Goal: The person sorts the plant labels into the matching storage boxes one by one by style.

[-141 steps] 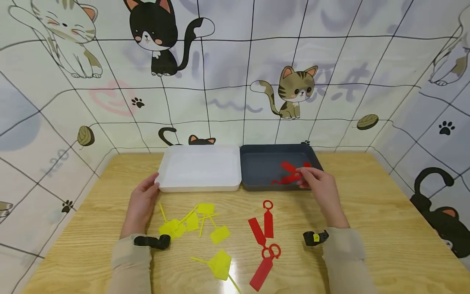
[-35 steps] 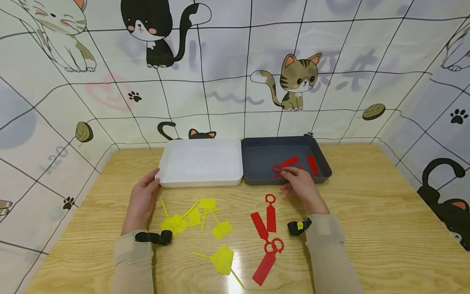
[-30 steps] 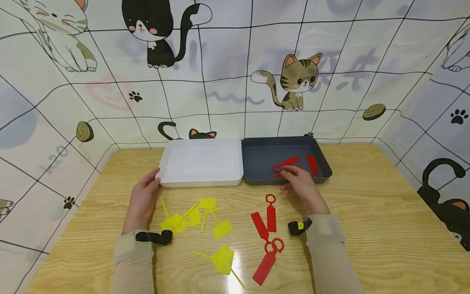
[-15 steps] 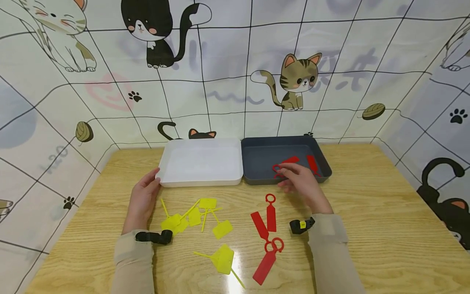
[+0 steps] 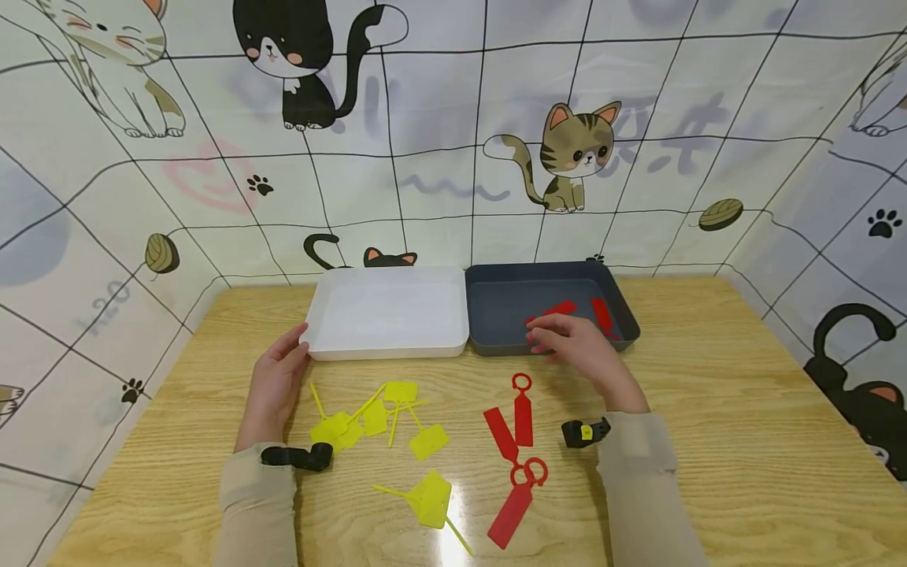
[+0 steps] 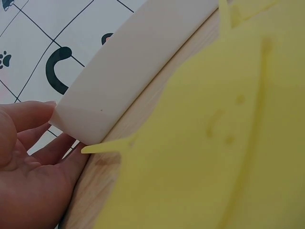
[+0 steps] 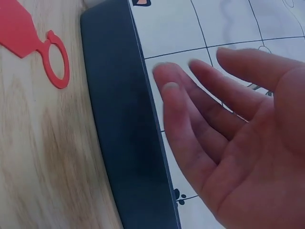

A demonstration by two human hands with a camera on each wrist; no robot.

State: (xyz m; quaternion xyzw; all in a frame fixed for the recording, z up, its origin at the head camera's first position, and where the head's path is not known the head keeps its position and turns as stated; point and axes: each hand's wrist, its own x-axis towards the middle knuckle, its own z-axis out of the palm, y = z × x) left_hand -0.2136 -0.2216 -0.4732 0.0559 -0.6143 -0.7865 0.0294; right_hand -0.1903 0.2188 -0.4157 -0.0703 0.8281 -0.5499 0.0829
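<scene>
My left hand (image 5: 275, 383) holds the front left corner of a white tray (image 5: 388, 311), its fingertips on the tray's side. In the left wrist view, the fingers (image 6: 28, 114) touch the corner at the rim and lower edge. My right hand (image 5: 584, 350) hovers over the front rim of a dark grey tray (image 5: 510, 287), fingers loosely bent. The right wrist view shows nothing between those fingers (image 7: 176, 109). Inside the dark tray lie red plastic tags (image 5: 602, 313), some partly hidden by the hand. Several more red ring-ended tags (image 5: 523, 421) lie on the table before it.
Yellow plastic tags (image 5: 427, 442) with thin stalks lie in loose clusters before the white tray. Closer to the front is another yellow group (image 5: 430, 500). Two red tags overlap at their rings. A cat-printed cloth wall (image 5: 439, 118) stands behind the trays.
The right hand has moved left over the dark tray. Its fingers have then parted from the red tags and drawn slightly up. The left hand keeps its place at the white tray.
</scene>
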